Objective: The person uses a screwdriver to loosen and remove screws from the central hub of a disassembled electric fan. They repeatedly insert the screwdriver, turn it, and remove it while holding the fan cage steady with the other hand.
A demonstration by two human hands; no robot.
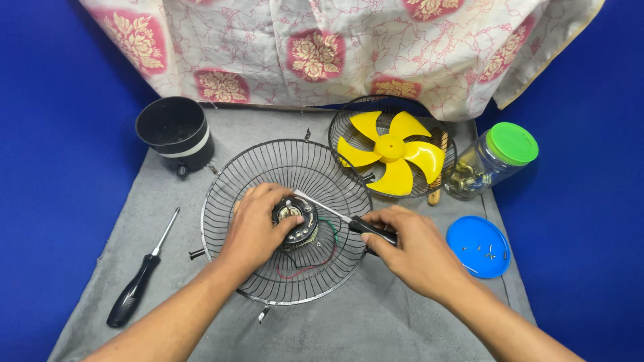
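Note:
My left hand [255, 228] rests on a small fan motor [296, 218] and grips its side. The motor sits in the middle of a round black wire fan guard [228, 181] lying flat on a grey cloth. Red, green and black wires trail from the motor across the guard. My right hand [412, 248] is closed on the black handle of a screwdriver [339, 216]. Its metal shaft points left, with the tip at the top of the motor.
A second wire guard [345, 127] holds a yellow fan blade [391, 151] behind. A black cup-shaped housing [176, 131] stands back left. Another screwdriver [141, 275] lies left. A blue lid [469, 234] with small screws and a green-lidded jar [493, 159] are right.

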